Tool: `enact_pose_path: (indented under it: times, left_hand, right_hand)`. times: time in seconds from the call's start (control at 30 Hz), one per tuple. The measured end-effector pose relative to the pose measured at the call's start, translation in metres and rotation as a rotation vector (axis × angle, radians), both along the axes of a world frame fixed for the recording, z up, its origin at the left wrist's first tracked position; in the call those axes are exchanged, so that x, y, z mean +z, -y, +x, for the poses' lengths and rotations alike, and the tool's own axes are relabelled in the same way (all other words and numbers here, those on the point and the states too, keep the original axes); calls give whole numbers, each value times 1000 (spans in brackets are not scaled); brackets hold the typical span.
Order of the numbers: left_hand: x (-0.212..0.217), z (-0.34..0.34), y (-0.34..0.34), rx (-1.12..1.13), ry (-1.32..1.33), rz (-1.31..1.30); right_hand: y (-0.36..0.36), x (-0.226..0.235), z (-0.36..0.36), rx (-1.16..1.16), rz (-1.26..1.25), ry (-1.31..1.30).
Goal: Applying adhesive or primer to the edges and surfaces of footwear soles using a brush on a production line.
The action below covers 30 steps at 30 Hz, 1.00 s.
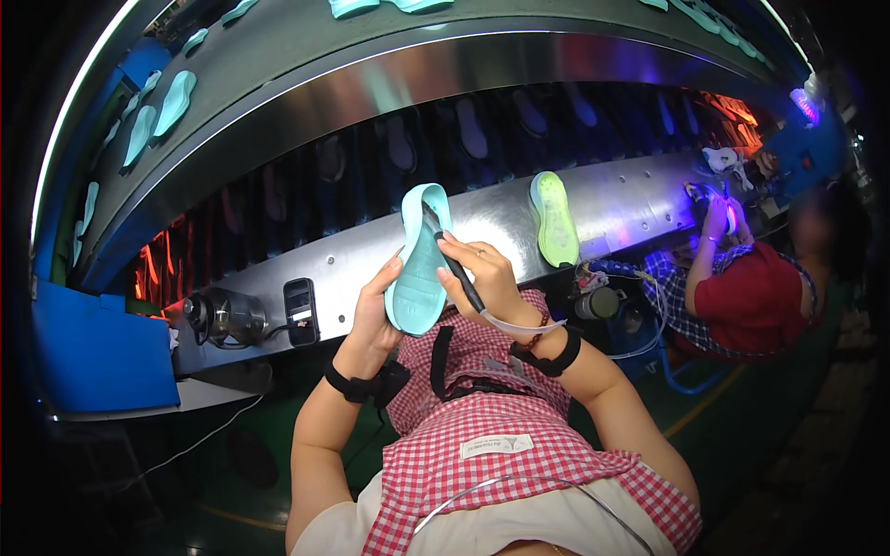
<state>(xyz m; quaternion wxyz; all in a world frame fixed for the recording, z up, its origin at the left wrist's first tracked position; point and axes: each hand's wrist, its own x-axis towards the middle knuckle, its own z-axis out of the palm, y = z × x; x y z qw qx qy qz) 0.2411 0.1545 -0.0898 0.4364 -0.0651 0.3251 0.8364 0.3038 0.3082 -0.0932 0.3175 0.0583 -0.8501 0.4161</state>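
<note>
A light blue shoe sole point(419, 278) is held up in front of me, its hollow inner side facing me and its raised heel rim away from me. My left hand point(375, 306) grips its left edge near the lower end. In my right hand point(487, 278) is a black-handled brush point(464, 285) with a pale tube trailing from its end. The tool's tip reaches into the far end of the sole, by the rim; the tip itself is hard to make out. A yellow-green sole point(554, 221) lies on the metal ledge to the right.
A phone point(299, 310) and a glass jug point(232, 317) stand on the metal ledge point(348, 269) at left. Beyond it, soles ride through a dark, red-lit tunnel. An upper belt point(278, 65) carries more blue soles. A co-worker point(751, 296) in red sits at right, beside a small container point(598, 304).
</note>
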Motion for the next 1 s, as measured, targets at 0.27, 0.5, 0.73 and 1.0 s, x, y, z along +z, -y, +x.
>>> enact_pose_path:
  times: [0.27, 0.5, 0.73, 1.0]
  left_hand:
    - [24, -19, 16, -61, -174, -65]
    - [155, -104, 30, 70, -522, 317]
    - [193, -258, -10, 788, -60, 80]
    - [188, -247, -128, 115, -1530, -1017]
  right_hand:
    - [-40, 31, 37, 637, -734, 439]
    - [-98, 34, 55, 470, -1451, -9]
    - [-98, -4, 63, 384, -1681, 159]
    - [-113, -27, 61, 201, -1773, 149]
